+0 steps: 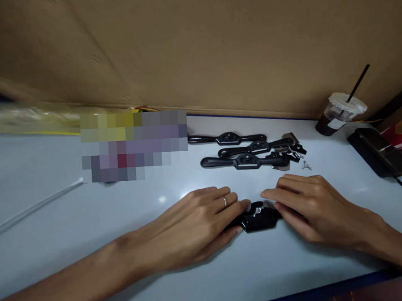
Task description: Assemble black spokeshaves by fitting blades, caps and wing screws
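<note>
1. the left grip (204, 220) pinches the left handle of a black hand tool (259, 223) between thumb and fingers.
2. three black frames (251, 157) lie beyond it, their middles bare of fittings; these look yet to be put together.
3. the held tool is between both grips, on or just above the bench (181, 288). a silver screw (257, 211) sits at its middle, so this one seems mostly assembled; how tight, i cannot tell.
4. loose black plates (298, 150) and winged screws (307, 165) lie by the frames' right ends, unfitted.
5. the right grip (313, 205) curls at the right handle; whether it pinches, i cannot tell.
</note>
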`<state>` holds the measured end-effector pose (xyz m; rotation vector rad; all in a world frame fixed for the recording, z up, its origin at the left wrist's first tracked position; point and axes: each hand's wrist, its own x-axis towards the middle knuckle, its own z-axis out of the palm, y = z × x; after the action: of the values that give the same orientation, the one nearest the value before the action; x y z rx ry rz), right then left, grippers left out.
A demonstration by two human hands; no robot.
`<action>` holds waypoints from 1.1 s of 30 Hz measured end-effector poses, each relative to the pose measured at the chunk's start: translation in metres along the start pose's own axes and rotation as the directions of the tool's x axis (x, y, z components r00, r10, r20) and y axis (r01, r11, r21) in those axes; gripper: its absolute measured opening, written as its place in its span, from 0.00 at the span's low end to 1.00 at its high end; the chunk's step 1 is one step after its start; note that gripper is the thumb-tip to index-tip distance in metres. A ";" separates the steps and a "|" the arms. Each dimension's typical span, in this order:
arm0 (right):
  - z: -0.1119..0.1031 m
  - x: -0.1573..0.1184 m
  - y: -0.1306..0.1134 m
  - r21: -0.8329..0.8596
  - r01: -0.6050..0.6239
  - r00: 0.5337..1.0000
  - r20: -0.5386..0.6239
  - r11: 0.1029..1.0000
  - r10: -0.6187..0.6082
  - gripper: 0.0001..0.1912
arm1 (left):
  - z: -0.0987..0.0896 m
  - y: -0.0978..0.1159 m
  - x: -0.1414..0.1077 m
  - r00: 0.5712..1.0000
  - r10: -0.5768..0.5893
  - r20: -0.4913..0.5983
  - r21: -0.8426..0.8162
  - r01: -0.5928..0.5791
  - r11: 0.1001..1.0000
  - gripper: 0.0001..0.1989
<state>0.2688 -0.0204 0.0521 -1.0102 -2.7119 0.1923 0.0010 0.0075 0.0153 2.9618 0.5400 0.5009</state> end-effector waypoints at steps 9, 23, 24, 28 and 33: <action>0.015 0.005 -0.007 -0.075 0.112 0.982 -0.144 0.991 -0.122 0.14 | 0.002 0.000 0.001 1.000 -0.015 0.005 -0.012 0.015 1.000 0.08; 0.022 0.011 -0.011 -0.126 0.080 0.975 -0.196 0.989 -0.104 0.19 | 0.000 0.002 0.002 0.999 -0.014 0.050 -0.011 0.015 1.000 0.06; 0.022 0.011 -0.011 -0.124 0.080 0.975 -0.195 0.989 -0.104 0.19 | 0.000 0.002 0.002 0.999 -0.013 0.049 -0.014 0.013 1.000 0.06; 0.022 0.012 -0.011 -0.123 0.081 0.973 -0.205 0.989 -0.106 0.18 | 0.001 0.001 0.002 0.999 -0.017 0.048 -0.035 0.018 0.999 0.07; 0.027 0.012 -0.018 -0.221 0.066 0.971 -0.209 0.973 -0.113 0.18 | 0.001 0.002 0.002 0.998 -0.029 0.051 -0.092 0.033 0.995 0.06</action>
<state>0.2418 -0.0271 0.0318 -0.8990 -2.6047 -0.2191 0.0037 0.0060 0.0154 2.8644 0.5415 0.4364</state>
